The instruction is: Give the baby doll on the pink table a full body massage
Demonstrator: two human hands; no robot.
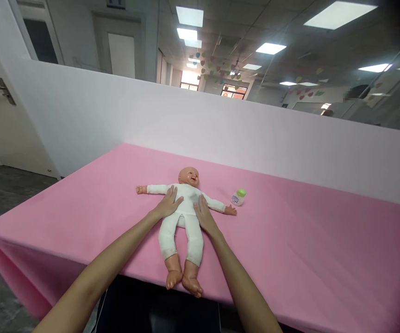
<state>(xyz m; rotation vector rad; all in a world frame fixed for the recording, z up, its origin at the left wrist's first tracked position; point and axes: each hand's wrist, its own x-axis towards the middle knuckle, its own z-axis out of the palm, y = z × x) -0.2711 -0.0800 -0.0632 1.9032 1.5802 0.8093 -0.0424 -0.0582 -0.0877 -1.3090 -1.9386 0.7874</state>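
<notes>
A baby doll (186,200) with a white cloth body lies face up on the pink-covered table (283,240), its arms spread and its feet near the front edge. My left hand (168,203) rests flat on the left side of its torso, fingers apart. On the torso's right side lies my right hand (203,212), fingers stretched out and pointing up toward the doll's shoulder. Neither hand is wrapped round anything. A small jar (238,197) with a green lid sits tilted just beyond the doll's hand on the right.
Behind the table runs a low white partition wall (221,125). A door (9,101) with a metal handle is at the far left. The table's front edge is close to my body.
</notes>
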